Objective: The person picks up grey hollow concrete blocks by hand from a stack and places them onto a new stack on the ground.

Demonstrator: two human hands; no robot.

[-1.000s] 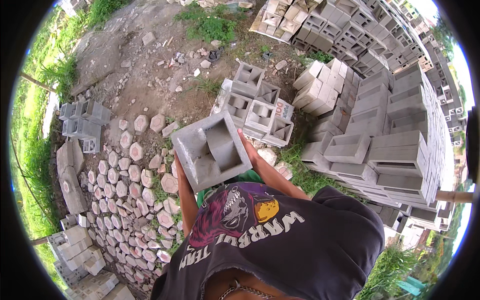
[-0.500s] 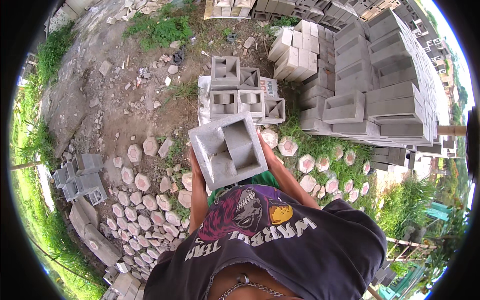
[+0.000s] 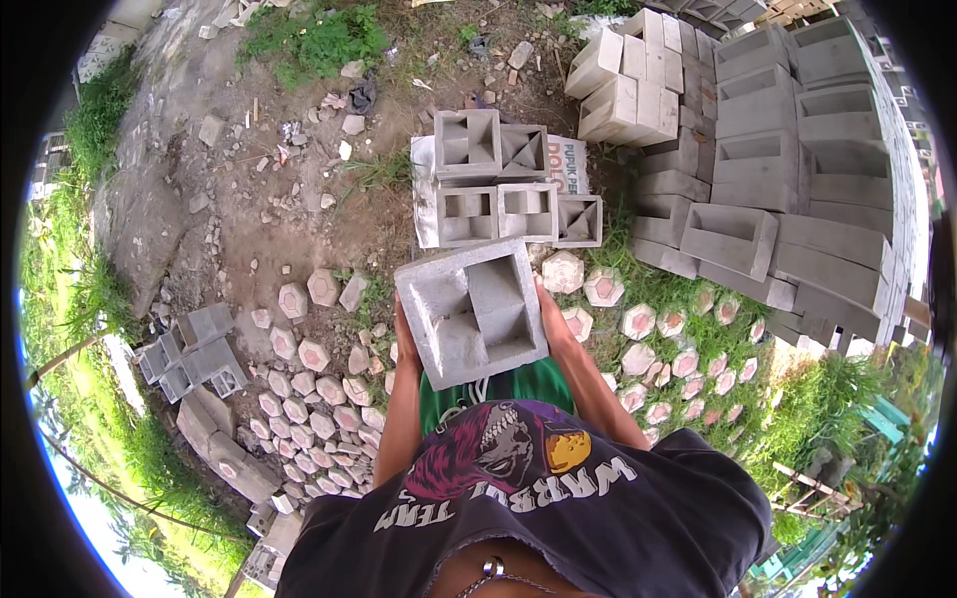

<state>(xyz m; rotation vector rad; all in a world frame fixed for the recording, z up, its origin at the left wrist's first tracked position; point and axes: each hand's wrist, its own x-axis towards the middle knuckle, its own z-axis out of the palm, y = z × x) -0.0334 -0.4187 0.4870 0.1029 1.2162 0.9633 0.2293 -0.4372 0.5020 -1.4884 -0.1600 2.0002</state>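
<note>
A grey hollow concrete block (image 3: 436,299) is held in front of my waist, slightly tilted, with its square openings facing up. My left hand (image 3: 403,321) presses its left side and my right hand (image 3: 547,307) its right side. The block hides most of the fingers. Just beyond it, several similar decorative blocks (image 3: 468,199) sit close together in two rows on a flattened white sack (image 3: 426,179). The held block appears apart from them, its far edge just short of the near row in view.
Tall stacks of grey blocks (image 3: 743,234) rise on the right, beside paler blocks (image 3: 610,105). More hollow blocks (image 3: 194,349) lie at left. Hexagonal pavers (image 3: 309,356) dot the ground on both sides. Rubble and a green plant (image 3: 314,45) are farther off.
The view has shifted, so the blocks on the sack and the stacks appear farther right. Both hands still hold the concrete block, and more of the green shorts shows below it.
</note>
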